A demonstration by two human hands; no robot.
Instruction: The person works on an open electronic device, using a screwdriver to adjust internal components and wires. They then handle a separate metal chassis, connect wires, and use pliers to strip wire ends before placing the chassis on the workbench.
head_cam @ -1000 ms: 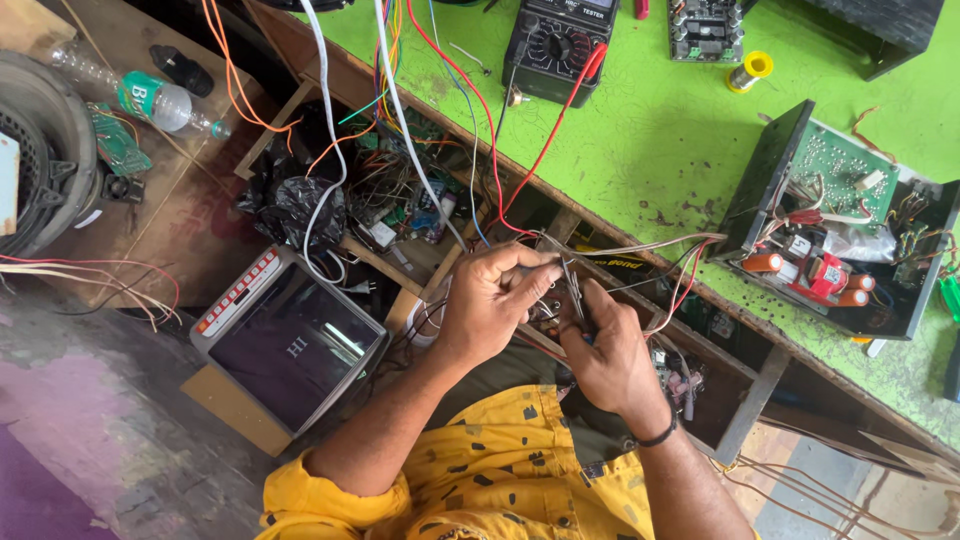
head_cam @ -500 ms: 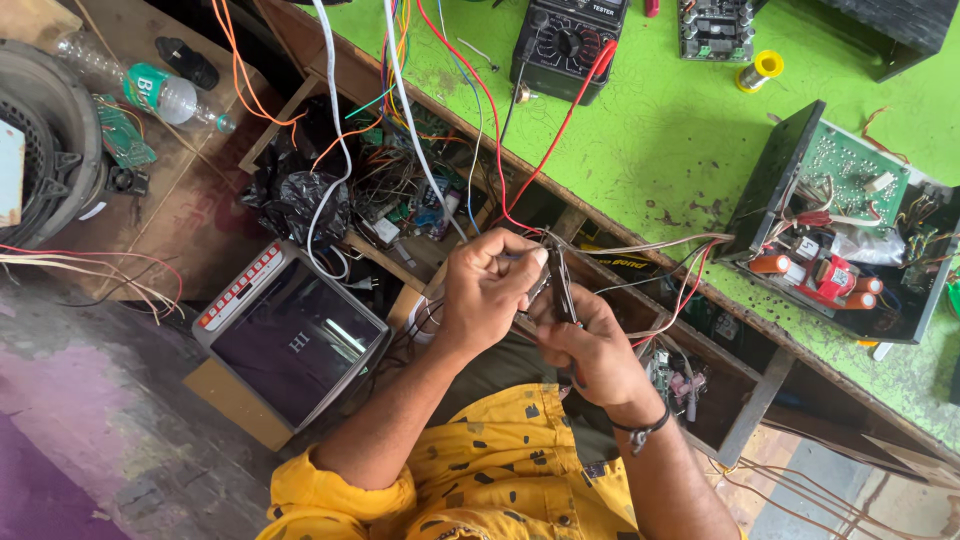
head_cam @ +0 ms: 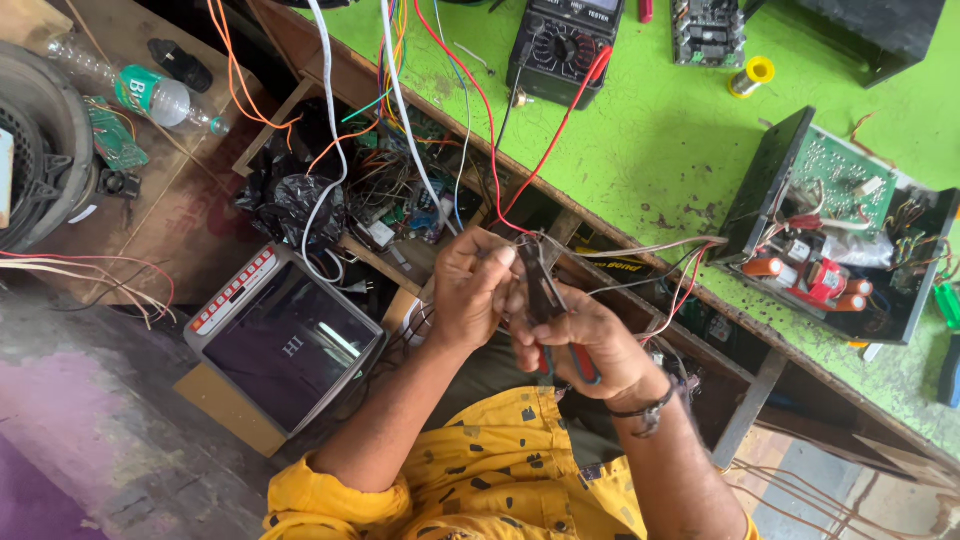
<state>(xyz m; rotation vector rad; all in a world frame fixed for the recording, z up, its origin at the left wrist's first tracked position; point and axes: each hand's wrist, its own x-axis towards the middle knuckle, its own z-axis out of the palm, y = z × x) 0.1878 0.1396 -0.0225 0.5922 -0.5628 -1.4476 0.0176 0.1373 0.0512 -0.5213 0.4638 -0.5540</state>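
1. The green tabletop (head_cam: pixel 650 130) fills the upper right, stained and scuffed, with its wooden edge running down at a slant toward the right.
2. Left of it lie a dusty floor and a brown board carrying a clear plastic bottle (head_cam: pixel 140 90) and a round grey fan housing (head_cam: pixel 40 150), which is cut off by the frame.
3. A flat device with a dark glossy screen (head_cam: pixel 285 345) lies just below the tabletop edge, near the person's left arm.
4. An open black case (head_cam: pixel 840 235) rests on the tabletop to the right, with its green board, orange cylinders and wires exposed.
5. A black meter (head_cam: pixel 565 50) lies at the top, partly cut off, with a red lead trailing from it toward the hands.
6. A tangle of wires (head_cam: pixel 400 170) hangs in the gap below the tabletop edge; what lies beneath it is hard to make out.
7. The right hand (head_cam: pixel 590 345) is clenched around red-handled pliers (head_cam: pixel 545 300), in front of the yellow shirt.
8. The left hand (head_cam: pixel 470 285) pinches thin wire ends (head_cam: pixel 540 243) at the plier tips; how many strands there are is too small to tell.
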